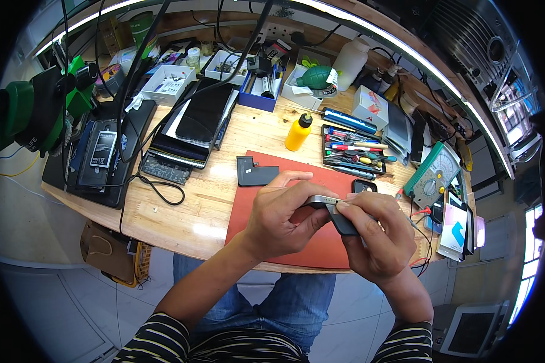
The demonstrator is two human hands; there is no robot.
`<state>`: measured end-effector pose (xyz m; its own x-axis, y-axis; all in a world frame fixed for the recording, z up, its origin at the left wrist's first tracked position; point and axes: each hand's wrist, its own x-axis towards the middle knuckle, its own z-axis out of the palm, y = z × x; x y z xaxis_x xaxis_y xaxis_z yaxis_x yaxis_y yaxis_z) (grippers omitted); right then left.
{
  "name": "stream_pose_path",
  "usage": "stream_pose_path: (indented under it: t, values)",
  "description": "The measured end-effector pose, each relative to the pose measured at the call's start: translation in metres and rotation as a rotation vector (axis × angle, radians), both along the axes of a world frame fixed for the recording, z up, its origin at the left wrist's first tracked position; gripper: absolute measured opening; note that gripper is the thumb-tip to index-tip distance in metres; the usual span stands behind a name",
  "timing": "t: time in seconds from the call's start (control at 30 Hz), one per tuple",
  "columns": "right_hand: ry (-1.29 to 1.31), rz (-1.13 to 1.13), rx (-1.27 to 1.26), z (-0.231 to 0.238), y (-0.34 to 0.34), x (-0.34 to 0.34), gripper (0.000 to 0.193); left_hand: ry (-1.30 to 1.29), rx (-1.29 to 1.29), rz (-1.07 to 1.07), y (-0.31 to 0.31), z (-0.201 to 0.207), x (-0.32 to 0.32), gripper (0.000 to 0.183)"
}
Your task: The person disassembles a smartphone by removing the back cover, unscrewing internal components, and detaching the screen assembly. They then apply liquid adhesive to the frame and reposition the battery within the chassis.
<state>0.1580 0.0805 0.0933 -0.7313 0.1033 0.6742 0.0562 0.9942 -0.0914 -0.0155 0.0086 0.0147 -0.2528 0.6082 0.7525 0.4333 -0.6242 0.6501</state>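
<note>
My left hand [281, 218] and my right hand [381, 233] both grip a dark smartphone [344, 224] above the red mat [272, 242]. One short end of the phone, with a row of small holes, faces up. My left fingers wrap round its left side. My right thumb presses at that end, beside the holes; whether something tiny is pinched there I cannot make out. Beyond my left hand, a flat black L-shaped piece [257, 174], like a phone battery, lies on the mat. A small black part [364, 186] lies just past my right fingers.
A yellow bottle [298, 132] stands behind the mat, beside a tray of screwdrivers and pens [354, 148]. At the right is a green multimeter [431, 178] with leads. Phone screens [203, 112], an opened phone [103, 151] and loose cables [163, 181] occupy the left.
</note>
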Motion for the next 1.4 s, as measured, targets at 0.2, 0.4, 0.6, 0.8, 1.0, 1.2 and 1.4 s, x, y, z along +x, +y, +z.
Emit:
stream_pose_path:
  t: [0.2, 0.4, 0.6, 0.8, 1.0, 1.2, 1.4]
  values:
    - [0.029, -0.038, 0.105, -0.009, 0.000, 0.000, 0.045, 0.047, -0.003, 0.044, 0.001, 0.003, 0.001, 0.030]
    - [0.090, -0.081, 0.173, -0.021, -0.001, -0.003, 0.047, 0.079, 0.019, 0.085, 0.004, 0.004, 0.003, 0.030]
    - [0.073, -0.049, 0.114, -0.015, -0.001, -0.003, 0.046, 0.060, 0.011, 0.058, 0.002, 0.003, 0.003, 0.030]
    - [0.056, -0.024, 0.028, -0.009, -0.003, 0.000, 0.043, 0.052, 0.021, 0.024, 0.001, -0.002, 0.003, 0.029]
    - [0.028, -0.013, -0.025, -0.004, -0.003, 0.003, 0.045, 0.078, 0.005, 0.012, -0.001, -0.003, 0.001, 0.031]
    - [-0.038, -0.026, -0.145, 0.003, -0.003, 0.008, 0.050, 0.077, -0.011, -0.024, -0.001, -0.002, -0.001, 0.033]
    - [-0.057, -0.037, -0.157, 0.004, -0.003, 0.007, 0.049, 0.075, -0.008, -0.020, -0.001, -0.002, -0.002, 0.034]
